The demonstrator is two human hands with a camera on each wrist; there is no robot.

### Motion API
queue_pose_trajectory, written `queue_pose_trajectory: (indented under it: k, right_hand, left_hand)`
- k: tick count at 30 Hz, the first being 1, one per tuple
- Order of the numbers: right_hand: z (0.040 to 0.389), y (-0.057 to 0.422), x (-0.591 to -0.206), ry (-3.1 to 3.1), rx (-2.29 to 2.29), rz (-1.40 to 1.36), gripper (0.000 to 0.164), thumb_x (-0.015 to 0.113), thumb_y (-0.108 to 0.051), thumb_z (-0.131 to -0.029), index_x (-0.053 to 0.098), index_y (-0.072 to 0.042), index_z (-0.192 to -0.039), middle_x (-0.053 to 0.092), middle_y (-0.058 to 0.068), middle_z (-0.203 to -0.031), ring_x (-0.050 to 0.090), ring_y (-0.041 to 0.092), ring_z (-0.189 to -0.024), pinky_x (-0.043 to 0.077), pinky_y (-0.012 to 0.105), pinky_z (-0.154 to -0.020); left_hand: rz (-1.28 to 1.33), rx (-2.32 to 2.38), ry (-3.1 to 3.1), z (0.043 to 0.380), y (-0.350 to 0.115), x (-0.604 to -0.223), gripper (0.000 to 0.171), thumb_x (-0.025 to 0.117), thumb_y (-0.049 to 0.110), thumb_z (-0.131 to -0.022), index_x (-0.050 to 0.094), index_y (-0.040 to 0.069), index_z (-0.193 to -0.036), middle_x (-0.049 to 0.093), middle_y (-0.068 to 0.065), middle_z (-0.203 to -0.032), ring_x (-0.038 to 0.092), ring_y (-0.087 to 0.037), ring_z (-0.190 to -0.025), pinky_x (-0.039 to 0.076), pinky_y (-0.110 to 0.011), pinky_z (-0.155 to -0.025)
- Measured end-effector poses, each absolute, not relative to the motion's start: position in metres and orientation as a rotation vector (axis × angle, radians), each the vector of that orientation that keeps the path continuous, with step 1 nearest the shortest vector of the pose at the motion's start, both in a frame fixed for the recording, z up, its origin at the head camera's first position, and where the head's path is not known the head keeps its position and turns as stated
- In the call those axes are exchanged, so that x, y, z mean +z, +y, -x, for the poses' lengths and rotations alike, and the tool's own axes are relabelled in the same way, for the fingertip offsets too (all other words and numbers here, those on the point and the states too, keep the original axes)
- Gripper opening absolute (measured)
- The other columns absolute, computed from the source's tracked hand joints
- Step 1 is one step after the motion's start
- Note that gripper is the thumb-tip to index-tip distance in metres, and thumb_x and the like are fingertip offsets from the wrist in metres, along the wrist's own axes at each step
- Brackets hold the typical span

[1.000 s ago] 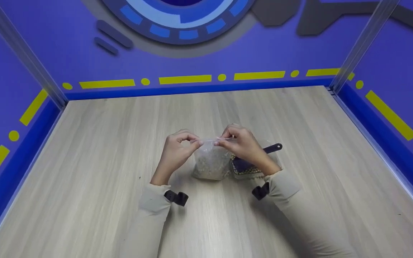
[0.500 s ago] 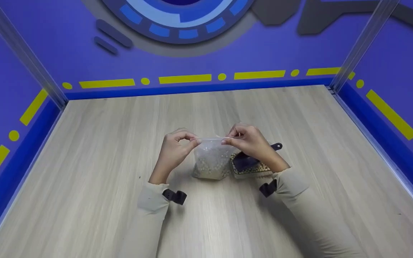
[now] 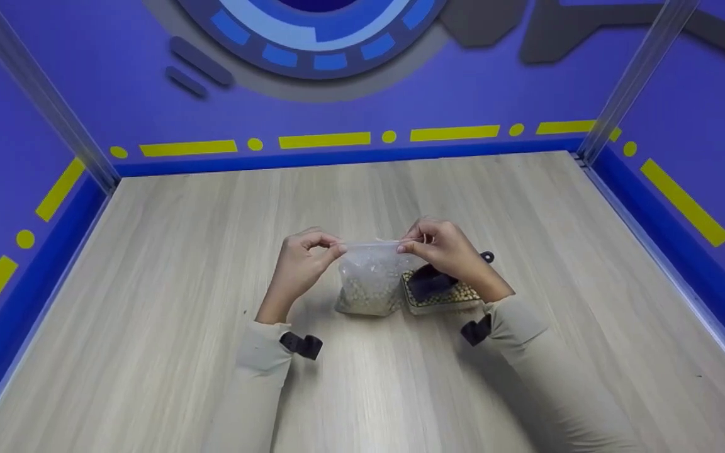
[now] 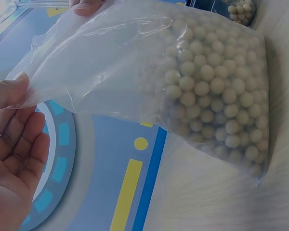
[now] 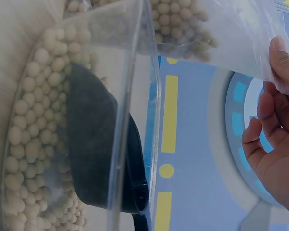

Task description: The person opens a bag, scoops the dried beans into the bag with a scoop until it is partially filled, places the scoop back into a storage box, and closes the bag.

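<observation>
A clear plastic zip bag stands upright on the table, its lower part filled with small round beige balls, which show closely in the left wrist view of the bag. My left hand pinches the top left corner of the bag between thumb and forefinger. At the top right corner, my right hand pinches the bag's edge the same way. The top edge is stretched straight between both hands. Just right of the bag, partly under my right forearm, is a clear box of the same balls. A black scoop lies in it.
The wood-grain table is bounded by blue panels with yellow markings at the back and sides. The handle of the scoop sticks out past the box's far right side. A tiny dark speck lies on the table to the left.
My right hand has slid to the right along the bag's top edge, and my left hand has shifted slightly left. The edge is now wider and straighter; more of the box shows.
</observation>
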State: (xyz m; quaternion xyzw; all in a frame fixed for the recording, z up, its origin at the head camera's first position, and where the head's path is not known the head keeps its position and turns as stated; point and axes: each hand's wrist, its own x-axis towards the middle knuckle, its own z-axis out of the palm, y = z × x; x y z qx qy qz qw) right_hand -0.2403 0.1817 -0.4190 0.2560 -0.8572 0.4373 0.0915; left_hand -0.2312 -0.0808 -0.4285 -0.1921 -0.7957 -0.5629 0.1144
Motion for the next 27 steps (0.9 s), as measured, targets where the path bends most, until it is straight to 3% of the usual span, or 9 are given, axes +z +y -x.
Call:
queue_pose_trajectory:
  k: [10, 19, 27]
  right_hand:
    - [0.244, 0.18, -0.422, -2.469, 1.285, -0.878, 0.011, 0.072, -0.014, -0.083, 0.071, -0.006, -0.075, 0.069, 0.007, -0.079, 0.049, 0.005, -0.068, 0.04, 0.019, -0.062]
    - [0.251, 0.181, -0.427, -2.405, 1.287, -0.905, 0.01, 0.067, -0.005, -0.086, 0.076, -0.001, -0.089, 0.071, 0.011, -0.084, 0.052, 0.006, -0.069, 0.041, 0.017, -0.062]
    - [0.253, 0.18, -0.428, -2.41, 1.263, -0.874, 0.014, 0.066, -0.004, -0.087, 0.077, -0.003, -0.095, 0.073, 0.009, -0.09, 0.055, 0.007, -0.073, 0.043, 0.017, -0.064]
  left_hand:
    - [0.503, -1.651, -2.37, 0.23, -0.089, -0.43, 0.006, 0.074, 0.015, -0.082, 0.076, 0.009, -0.083, 0.07, -0.002, -0.082, 0.062, -0.016, -0.082, 0.05, -0.041, -0.084]
    - [0.436, -1.653, -2.359, 0.234, -0.089, -0.436, 0.009, 0.073, 0.012, -0.083, 0.075, 0.004, -0.085, 0.07, -0.007, -0.083, 0.062, -0.015, -0.081, 0.05, -0.03, -0.081]
    - [0.39, -1.657, -2.367, 0.238, -0.089, -0.438, 0.011, 0.068, 0.011, -0.087, 0.075, 0.004, -0.09, 0.072, -0.009, -0.089, 0.064, -0.02, -0.086, 0.05, -0.032, -0.082]
